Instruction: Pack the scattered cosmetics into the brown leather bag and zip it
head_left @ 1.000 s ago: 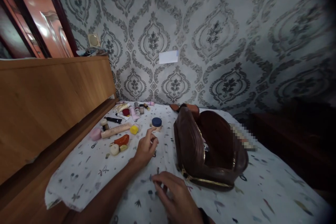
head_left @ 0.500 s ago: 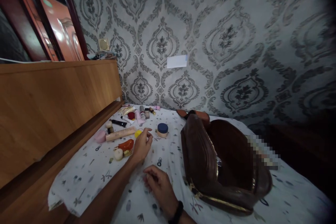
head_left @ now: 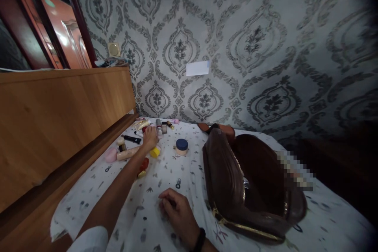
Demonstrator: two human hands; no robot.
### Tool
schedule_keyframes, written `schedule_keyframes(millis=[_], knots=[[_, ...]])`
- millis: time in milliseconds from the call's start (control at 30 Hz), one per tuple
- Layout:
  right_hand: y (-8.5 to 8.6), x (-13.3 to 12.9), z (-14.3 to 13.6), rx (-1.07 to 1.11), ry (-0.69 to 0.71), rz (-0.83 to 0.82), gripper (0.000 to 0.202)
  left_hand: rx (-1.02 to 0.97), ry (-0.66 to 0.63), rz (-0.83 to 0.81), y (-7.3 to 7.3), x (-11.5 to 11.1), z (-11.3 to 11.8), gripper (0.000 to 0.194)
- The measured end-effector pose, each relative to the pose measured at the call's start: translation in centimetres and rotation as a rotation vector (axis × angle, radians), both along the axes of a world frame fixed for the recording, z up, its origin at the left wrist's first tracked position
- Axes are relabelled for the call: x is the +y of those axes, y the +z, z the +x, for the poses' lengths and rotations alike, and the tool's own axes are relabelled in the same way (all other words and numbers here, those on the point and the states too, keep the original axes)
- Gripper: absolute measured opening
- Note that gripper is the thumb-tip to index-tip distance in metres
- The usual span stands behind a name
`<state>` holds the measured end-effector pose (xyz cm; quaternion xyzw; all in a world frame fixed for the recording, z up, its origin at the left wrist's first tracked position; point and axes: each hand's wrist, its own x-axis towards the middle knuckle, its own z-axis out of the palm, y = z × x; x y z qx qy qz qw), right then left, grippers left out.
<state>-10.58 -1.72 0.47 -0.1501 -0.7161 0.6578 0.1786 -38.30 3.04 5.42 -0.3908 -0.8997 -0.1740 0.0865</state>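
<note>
My left hand [head_left: 150, 138] reaches over the far cluster of cosmetics, beside a red round item [head_left: 144, 129] and a black tube [head_left: 131, 139]. Its fingertips are largely hidden, so its grip is unclear. Just below the wrist are a yellow item [head_left: 154, 152] and a long beige tube [head_left: 127, 153]. An orange-red bottle [head_left: 144, 165] is partly covered by the forearm. Nearer to me, my right hand [head_left: 179, 214] rests on the patterned sheet [head_left: 159, 201], fingers loosely bent and apart, nothing visible in them. A jar with a navy lid [head_left: 182, 146] stands beyond it.
A brown leather bag [head_left: 221, 181] gapes unzipped on the right. Pink round item [head_left: 110, 155] lies at the left, near a wooden board [head_left: 67, 114] that edges the bed. Small bottles [head_left: 158, 126] sit near the patterned wall [head_left: 203, 39].
My left hand has moved forward and slightly left, from beside the yellow item to the far cosmetics. Its forearm now covers the cream round item. My right hand has hardly moved.
</note>
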Motion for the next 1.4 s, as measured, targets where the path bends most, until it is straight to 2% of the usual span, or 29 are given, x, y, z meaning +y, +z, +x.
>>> schedule_keyframes(millis=[200,333,500,600,733,833,933,1133,1267,1400], knots=[[-0.6,0.1,-0.2,0.004,0.007,-0.011,0.018,0.031,0.012,-0.159,0.1,-0.4,-3.5,0.046],[-0.7,0.2,-0.3,-0.006,0.018,-0.045,0.017,0.108,0.004,-0.202,0.4,-0.9,-4.4,0.034],[-0.6,0.2,-0.2,0.018,0.016,-0.028,0.016,0.174,0.013,-0.189,0.9,-0.3,-4.7,0.031],[-0.6,0.1,-0.1,0.02,0.022,-0.036,0.015,0.199,0.0,-0.156,1.1,0.9,-4.4,0.032],[-0.6,0.1,-0.1,0.028,0.018,-0.027,0.015,0.246,-0.118,-0.133,0.8,3.4,-3.4,0.031],[-0.9,0.2,-0.2,0.003,0.007,-0.026,0.014,0.265,-0.204,-0.153,0.1,5.6,-2.6,0.029],[-1.7,0.3,-0.1,-0.016,0.002,0.002,0.015,0.264,-0.229,-0.188,-1.0,7.4,-2.4,0.03],[-3.2,0.4,0.0,-0.056,-0.06,0.076,0.016,0.209,-0.151,-0.221,-2.0,9.9,-3.2,0.042],[-3.5,0.1,0.1,-0.081,-0.087,0.052,0.017,0.132,-0.077,-0.194,-1.8,10.9,-3.2,0.046],[-3.9,-0.1,0.1,-0.077,-0.102,0.041,0.017,0.023,0.005,-0.13,-0.8,11.0,-2.7,0.044]])
